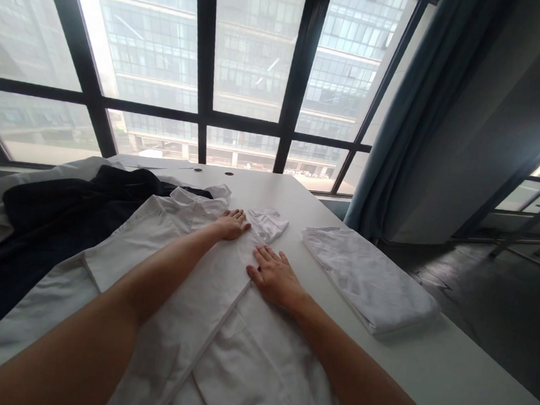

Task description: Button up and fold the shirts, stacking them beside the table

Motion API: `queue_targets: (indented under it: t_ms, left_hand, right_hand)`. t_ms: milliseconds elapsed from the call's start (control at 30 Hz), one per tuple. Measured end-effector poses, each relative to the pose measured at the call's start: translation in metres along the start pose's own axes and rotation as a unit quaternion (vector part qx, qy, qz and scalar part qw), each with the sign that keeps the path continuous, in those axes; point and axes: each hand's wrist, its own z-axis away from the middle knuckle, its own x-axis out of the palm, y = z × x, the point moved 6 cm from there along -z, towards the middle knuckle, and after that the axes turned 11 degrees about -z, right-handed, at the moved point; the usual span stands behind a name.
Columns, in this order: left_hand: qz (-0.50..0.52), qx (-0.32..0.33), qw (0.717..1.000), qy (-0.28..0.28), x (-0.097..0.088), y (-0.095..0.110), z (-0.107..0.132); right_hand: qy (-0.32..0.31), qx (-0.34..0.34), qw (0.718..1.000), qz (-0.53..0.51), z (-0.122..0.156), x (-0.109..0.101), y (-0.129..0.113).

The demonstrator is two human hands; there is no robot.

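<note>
A white collared garment, like a shirt or coat, lies spread across the table and runs down toward me. My left hand rests flat on its upper part, close to the collar, with fingers stretched out. Lower and to the right, my right hand lies palm down on the cloth beside a long straight edge of the garment, its fingers extended. A bunched piece of the white cloth sits just beyond both hands. Neither hand grips anything.
A folded white garment lies on the white table to the right. Dark clothing and more white cloth are heaped at the left. Windows stand behind the table; a blue curtain hangs beyond its right edge.
</note>
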Motion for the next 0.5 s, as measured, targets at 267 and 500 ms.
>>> queue_targets:
  t_ms: [267,500]
  left_hand:
    - [-0.029,-0.02,0.999,0.019,-0.012,0.005,0.026]
    - [-0.076,0.023,0.997,0.014,-0.013,-0.037,0.15]
  right_hand:
    - [-0.026,0.032,0.999,0.008,-0.003,0.005,0.007]
    - [-0.031,0.037,0.998,0.029,-0.005,0.008,0.01]
